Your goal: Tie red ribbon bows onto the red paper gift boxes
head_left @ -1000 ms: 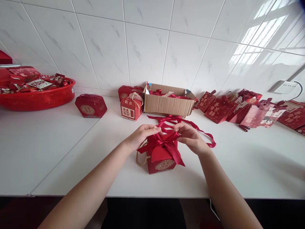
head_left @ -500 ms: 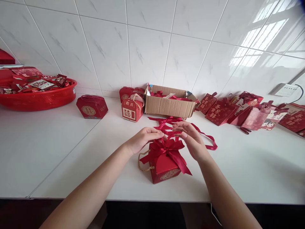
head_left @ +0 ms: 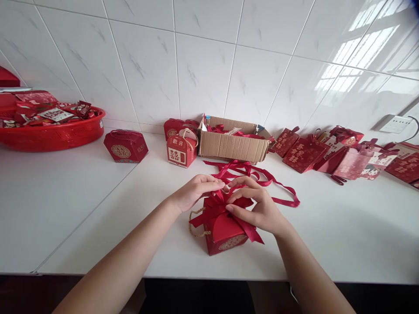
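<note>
A red gift box (head_left: 227,233) with a gold pattern on its front stands on the white counter. On its top sits a shiny red ribbon bow (head_left: 244,202), tails hanging over the edges. My left hand (head_left: 196,191) is closed at the bow's upper left side, fingertips pinching the ribbon. From the right, my right hand (head_left: 258,207) reaches over the bow, thumb and fingers closed at its knot and covering part of it. A twisted rope handle (head_left: 196,223) sticks out at the box's left. Behind both hands lies a long loose ribbon (head_left: 284,202).
A cardboard box (head_left: 232,146) holding ribbons stands by the tiled wall. Left of it are small red boxes (head_left: 181,150), another gift box (head_left: 126,147) and a red basket (head_left: 55,137) of wrapped sweets. Red and pink bags (head_left: 304,153) lie at right, near a power strip (head_left: 394,124).
My right hand has moved down and left onto the bow's knot, its fingers closing there. My left hand stays at the ribbon. The gift box has shifted very slightly.
</note>
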Motion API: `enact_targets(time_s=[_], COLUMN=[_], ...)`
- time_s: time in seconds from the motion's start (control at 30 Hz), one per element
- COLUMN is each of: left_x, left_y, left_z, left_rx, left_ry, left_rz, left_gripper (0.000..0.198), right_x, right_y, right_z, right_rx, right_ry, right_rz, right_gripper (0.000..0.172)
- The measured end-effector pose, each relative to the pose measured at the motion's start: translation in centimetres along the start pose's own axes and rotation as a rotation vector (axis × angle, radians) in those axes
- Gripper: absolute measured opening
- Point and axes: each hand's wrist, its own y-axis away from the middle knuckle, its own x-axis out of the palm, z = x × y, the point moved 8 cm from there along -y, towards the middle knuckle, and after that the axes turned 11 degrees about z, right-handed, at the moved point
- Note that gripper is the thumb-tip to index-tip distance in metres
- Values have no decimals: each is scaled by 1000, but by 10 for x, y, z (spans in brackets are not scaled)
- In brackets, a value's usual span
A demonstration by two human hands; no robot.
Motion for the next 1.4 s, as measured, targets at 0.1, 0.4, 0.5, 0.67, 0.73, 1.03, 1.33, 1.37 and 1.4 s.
enact_targets(time_s=[0.1, 0.4, 0.5, 0.67, 0.73, 1.03, 1.33, 1.37, 1.4], left_x=[1, 7, 8, 7, 6, 1, 0, -2, -3], left_y=[1, 0, -1, 0, 0, -3, -3, -3, -3], left_z=[-6, -8, -9, -11, -12, -4, 0, 0, -1], left_rx=[70, 90, 105, 127, 127, 101, 40, 45, 59], left_ry=[-30, -96, -85, -107, -127, -81, -101, -94, -84], left_rz=[-7, 2, -3, -27, -34, -40, 101, 96, 90], left_gripper=[30, 36, 36, 30, 29, 26, 40, 41, 41], right_x=[2, 3, 4, 6, 7, 11, 7, 5, 3], right_y=[0, -3, -6, -9, -10, -15, -6, -5, -3], right_z=[1, 3, 3, 0, -2, -1, -24, -29, -34], right_rx=[-9, 2, 6, 36, 57, 57, 29, 14, 12], right_ry=[-5, 74, 100, 137, 134, 155, -381, -468, -522], right_rz=[0, 10, 51, 113, 142, 203, 303, 335, 371], right_gripper=[6, 5, 6, 8, 9, 9, 28, 38, 44])
